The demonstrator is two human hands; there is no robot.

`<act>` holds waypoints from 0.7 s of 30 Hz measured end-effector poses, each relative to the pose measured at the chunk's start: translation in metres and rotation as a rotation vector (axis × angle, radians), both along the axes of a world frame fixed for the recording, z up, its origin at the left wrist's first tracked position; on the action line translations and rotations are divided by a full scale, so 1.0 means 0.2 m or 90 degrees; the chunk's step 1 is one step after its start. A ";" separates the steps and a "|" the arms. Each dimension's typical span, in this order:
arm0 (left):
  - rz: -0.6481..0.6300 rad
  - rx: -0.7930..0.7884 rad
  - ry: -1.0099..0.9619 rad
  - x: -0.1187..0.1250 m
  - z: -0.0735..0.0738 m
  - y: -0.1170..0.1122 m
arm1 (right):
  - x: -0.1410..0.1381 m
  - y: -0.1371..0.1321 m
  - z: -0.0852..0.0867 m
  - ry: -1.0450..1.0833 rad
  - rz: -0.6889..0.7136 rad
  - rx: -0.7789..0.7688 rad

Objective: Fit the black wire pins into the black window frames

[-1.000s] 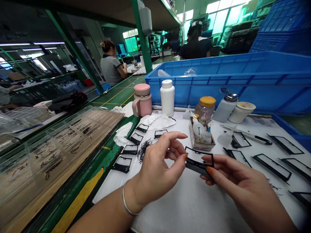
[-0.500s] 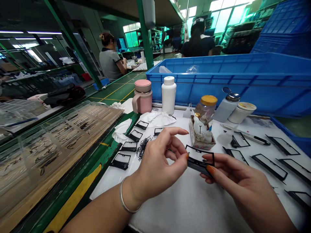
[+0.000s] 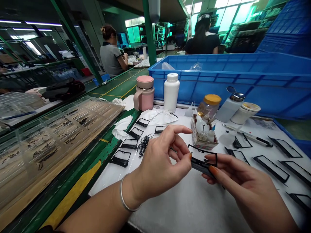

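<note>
A small black plastic frame (image 3: pixel 200 165) with an open window is held above the white work surface (image 3: pixel 194 207), tilted toward me. My right hand (image 3: pixel 243 181) grips its right end between thumb and fingers. At its left end, the thumb and a fingertip of my left hand (image 3: pixel 162 165) pinch the edge, index finger raised; whether a tiny part sits in that pinch is hidden. Just beyond my left hand lies a pile of thin black pieces (image 3: pixel 143 146). Similar frames lie in a column at left (image 3: pixel 120 161) and more at right (image 3: pixel 268 170).
Behind my hands stands a small box (image 3: pixel 204 142) of dropper bottles. Farther back are a pink mug (image 3: pixel 147 97), a white bottle (image 3: pixel 171 94), a yellow-lidded jar (image 3: pixel 212 100) and a large blue crate (image 3: pixel 233 87). A craft knife (image 3: pixel 257 139) lies at right. A clear divided case (image 3: pixel 60 132) is at left.
The view has shifted slightly, so everything sits a little differently in the picture. Both hands keep the same hold on the black frame.
</note>
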State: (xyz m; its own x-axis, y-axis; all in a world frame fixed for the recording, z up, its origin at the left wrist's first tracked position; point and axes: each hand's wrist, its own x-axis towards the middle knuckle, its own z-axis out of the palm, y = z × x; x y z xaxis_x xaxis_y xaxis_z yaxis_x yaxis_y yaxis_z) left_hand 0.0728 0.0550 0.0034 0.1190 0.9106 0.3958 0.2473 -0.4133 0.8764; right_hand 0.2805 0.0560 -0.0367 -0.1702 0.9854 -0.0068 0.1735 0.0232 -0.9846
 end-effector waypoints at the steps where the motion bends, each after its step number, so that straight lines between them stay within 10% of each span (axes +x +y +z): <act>1: 0.002 0.024 0.014 0.00 -0.01 0.00 | 0.00 0.00 0.00 -0.001 -0.002 -0.003; 21: 0.026 0.288 0.212 0.00 -0.05 0.00 | 0.00 0.03 -0.02 0.113 0.038 -0.097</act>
State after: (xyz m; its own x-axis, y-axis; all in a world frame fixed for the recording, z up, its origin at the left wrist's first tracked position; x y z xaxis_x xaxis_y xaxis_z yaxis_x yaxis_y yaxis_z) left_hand 0.0734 0.0549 -0.0056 0.2732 0.6652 0.6949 0.5041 -0.7142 0.4855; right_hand 0.2806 0.0617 -0.0414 -0.2407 0.9632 -0.1199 -0.0002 -0.1236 -0.9923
